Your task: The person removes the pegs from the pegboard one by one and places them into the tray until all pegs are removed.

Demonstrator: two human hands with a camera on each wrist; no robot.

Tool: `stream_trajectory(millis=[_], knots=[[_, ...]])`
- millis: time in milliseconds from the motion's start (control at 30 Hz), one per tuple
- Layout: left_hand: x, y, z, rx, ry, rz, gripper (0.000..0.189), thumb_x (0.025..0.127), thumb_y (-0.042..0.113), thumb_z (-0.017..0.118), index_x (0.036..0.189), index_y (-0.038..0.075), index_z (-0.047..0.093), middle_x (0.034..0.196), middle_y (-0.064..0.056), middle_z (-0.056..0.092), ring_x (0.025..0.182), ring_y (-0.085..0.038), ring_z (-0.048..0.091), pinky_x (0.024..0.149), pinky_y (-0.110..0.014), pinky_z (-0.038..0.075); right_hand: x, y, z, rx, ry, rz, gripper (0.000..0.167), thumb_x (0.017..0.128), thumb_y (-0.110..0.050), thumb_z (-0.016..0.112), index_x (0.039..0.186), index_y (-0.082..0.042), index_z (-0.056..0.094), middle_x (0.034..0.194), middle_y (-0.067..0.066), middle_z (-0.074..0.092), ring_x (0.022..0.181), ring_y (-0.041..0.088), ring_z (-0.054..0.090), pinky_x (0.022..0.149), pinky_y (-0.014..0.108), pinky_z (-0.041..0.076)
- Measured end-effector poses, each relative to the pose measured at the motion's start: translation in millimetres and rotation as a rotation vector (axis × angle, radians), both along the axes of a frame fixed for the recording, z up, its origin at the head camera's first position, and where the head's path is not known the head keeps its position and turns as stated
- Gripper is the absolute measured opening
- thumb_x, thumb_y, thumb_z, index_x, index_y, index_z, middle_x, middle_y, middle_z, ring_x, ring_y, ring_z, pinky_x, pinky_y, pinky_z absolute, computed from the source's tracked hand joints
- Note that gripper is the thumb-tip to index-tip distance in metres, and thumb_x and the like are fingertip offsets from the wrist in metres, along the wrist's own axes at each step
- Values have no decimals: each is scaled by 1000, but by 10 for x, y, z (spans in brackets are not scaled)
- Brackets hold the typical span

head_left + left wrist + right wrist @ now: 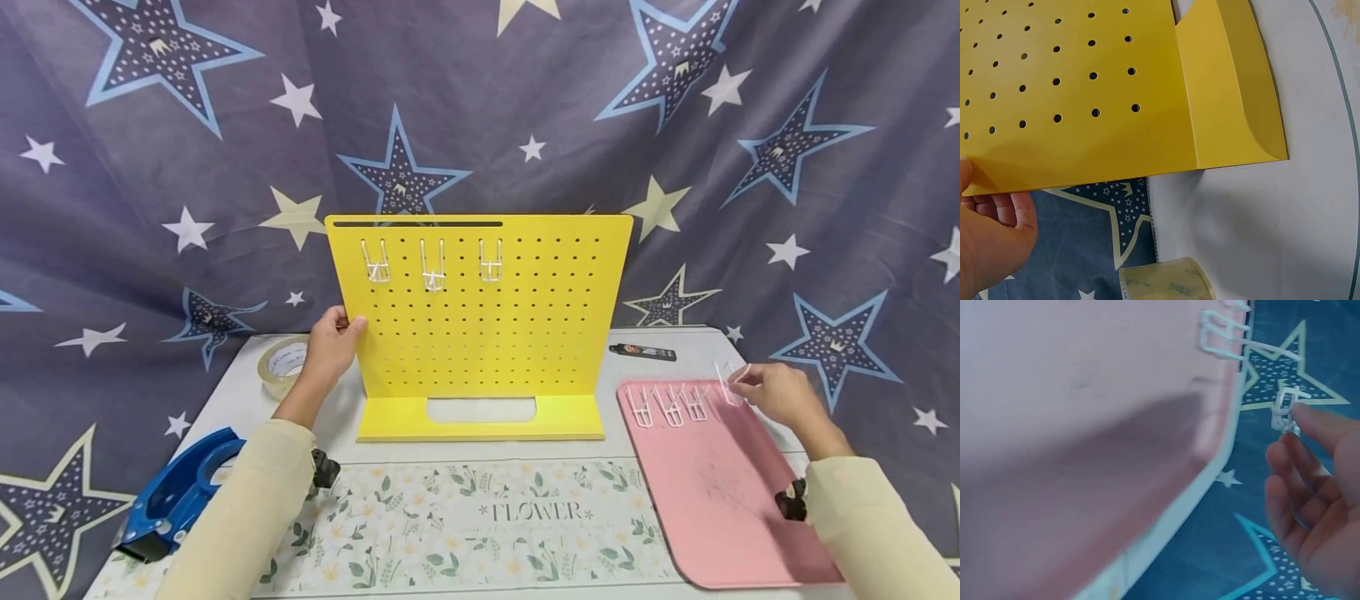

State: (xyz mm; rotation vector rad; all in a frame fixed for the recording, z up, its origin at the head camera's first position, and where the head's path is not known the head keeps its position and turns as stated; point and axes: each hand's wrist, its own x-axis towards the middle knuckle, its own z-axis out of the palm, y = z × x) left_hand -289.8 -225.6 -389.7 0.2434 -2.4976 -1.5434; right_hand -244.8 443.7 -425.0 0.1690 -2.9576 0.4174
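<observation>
A yellow pegboard [480,333] stands upright on its base. My left hand [333,342] grips its left edge, thumb on the front and fingers behind, as the left wrist view also shows. Three white wire hooks [432,279] hang along the board's upper left part. At the right, my right hand [783,396] pinches another white wire hook [1284,411] between thumb and fingertips, over the far right corner of the pink tray [720,500]. Three more white hooks [670,408] lie in a row along the tray's far edge, left of that hand.
Behind the left forearm is a roll of clear tape [281,367], with a blue tape dispenser [176,492] nearer the front left. A small dark packet [642,352] lies right of the board. The flower-print mat [480,525] covers the table's front; a starry curtain [480,108] hangs behind.
</observation>
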Motion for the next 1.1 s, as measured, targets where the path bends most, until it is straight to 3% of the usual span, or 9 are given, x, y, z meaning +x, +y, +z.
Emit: stream_trajectory(millis=[100, 300, 567, 967, 1100], knots=[[-6, -8, -2, -5, -3, 1, 35, 107, 28, 52, 131, 3, 52, 120, -15, 57, 108, -27, 53, 91, -36, 45, 8, 11, -88, -9, -65, -6, 16, 91, -27, 72, 94, -11, 77, 90, 11, 78, 95, 45, 67, 78, 59, 48], [-8, -26, 0, -11, -1, -4, 35, 107, 29, 52, 131, 3, 52, 120, -16, 56, 108, -29, 53, 90, -36, 45, 6, 10, -199, 3, -150, -19, 15, 89, -25, 73, 91, -10, 75, 90, 13, 76, 90, 41, 67, 78, 59, 49], [-3, -26, -21, -14, -4, 3, 37, 107, 30, 52, 132, 3, 52, 121, -16, 57, 109, -29, 55, 91, -36, 46, 5, 10, -260, 16, -196, -27, 16, 90, -25, 71, 89, -8, 74, 94, 17, 75, 93, 46, 65, 80, 61, 48], [-4, -17, -21, -10, 5, 1, 35, 107, 28, 53, 131, 3, 53, 120, -16, 56, 107, -28, 54, 90, -36, 46, -6, 41, -292, 7, -280, -79, 22, 91, -27, 71, 97, -6, 75, 102, 21, 73, 93, 39, 63, 80, 57, 50], [-7, -15, -23, -6, 6, 7, 35, 107, 28, 53, 132, 3, 53, 120, -16, 57, 108, -27, 55, 92, -36, 46, -13, 46, -302, -5, -266, -75, 21, 90, -26, 71, 97, -7, 75, 101, 20, 74, 94, 40, 64, 80, 58, 50]])
